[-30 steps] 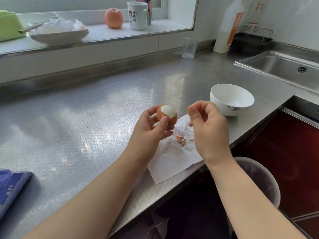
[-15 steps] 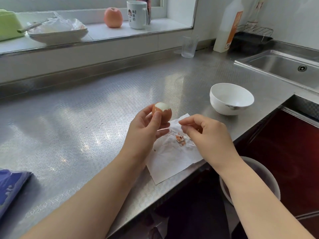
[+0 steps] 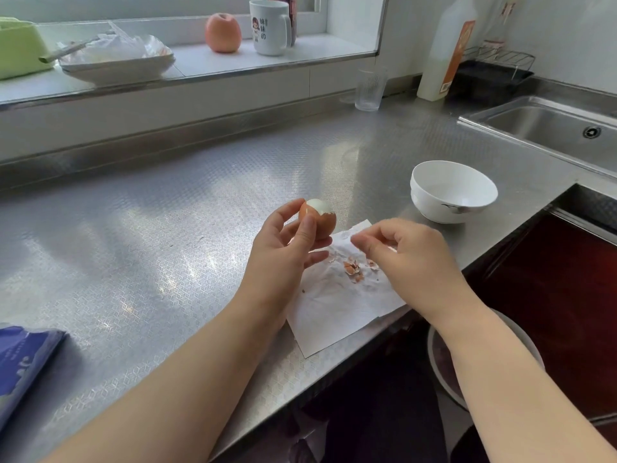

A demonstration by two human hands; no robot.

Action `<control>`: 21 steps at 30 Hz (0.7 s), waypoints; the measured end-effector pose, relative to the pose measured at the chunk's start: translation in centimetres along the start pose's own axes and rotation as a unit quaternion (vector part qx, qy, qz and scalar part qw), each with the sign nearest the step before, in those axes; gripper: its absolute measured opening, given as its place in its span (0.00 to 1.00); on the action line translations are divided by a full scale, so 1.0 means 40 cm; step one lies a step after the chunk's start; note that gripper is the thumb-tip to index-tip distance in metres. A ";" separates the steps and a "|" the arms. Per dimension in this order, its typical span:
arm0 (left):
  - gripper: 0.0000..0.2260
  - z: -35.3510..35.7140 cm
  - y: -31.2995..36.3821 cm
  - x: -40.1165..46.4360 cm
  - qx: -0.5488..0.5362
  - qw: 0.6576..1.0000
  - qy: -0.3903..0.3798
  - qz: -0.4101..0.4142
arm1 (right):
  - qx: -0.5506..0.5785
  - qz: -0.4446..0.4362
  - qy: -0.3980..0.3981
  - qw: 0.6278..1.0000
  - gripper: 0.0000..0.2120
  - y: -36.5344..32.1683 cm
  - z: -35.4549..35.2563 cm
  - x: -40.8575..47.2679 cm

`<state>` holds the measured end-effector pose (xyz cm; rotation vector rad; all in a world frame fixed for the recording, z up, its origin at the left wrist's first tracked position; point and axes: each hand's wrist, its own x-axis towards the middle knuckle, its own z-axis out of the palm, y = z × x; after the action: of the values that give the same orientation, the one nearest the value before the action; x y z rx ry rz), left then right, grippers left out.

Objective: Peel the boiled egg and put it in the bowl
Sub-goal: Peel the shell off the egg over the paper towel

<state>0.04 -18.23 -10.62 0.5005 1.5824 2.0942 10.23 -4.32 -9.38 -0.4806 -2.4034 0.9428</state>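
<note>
My left hand point(image 3: 283, 248) grips a brown boiled egg point(image 3: 320, 218) above the steel counter; the shell is off its top, where the white shows. My right hand point(image 3: 410, 255) hovers over a white paper napkin point(image 3: 334, 312) at the counter's front edge, its fingers loosely curled with nothing visible between them. Small brown shell bits point(image 3: 352, 269) lie on the napkin. The white bowl point(image 3: 434, 208) stands empty to the right, behind my right hand.
A sink point(image 3: 534, 125) is at the far right, a clear glass point(image 3: 370, 90) and a white bottle point(image 3: 447, 55) at the back. A blue packet point(image 3: 20, 362) lies front left. Below the counter edge stands a lined bin point(image 3: 444, 362).
My right hand dropped from beside the egg to just over the napkin. My left hand turned the egg slightly and moved it a little left.
</note>
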 end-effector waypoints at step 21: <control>0.22 0.005 0.003 -0.011 0.044 0.999 -0.030 0.004 | 0.045 -0.109 0.059 0.991 0.03 -0.043 0.042 0.020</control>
<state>0.50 -18.36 -10.46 0.5958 1.6461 2.0039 8.39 -5.99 -8.97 -0.2276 -2.2411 0.8950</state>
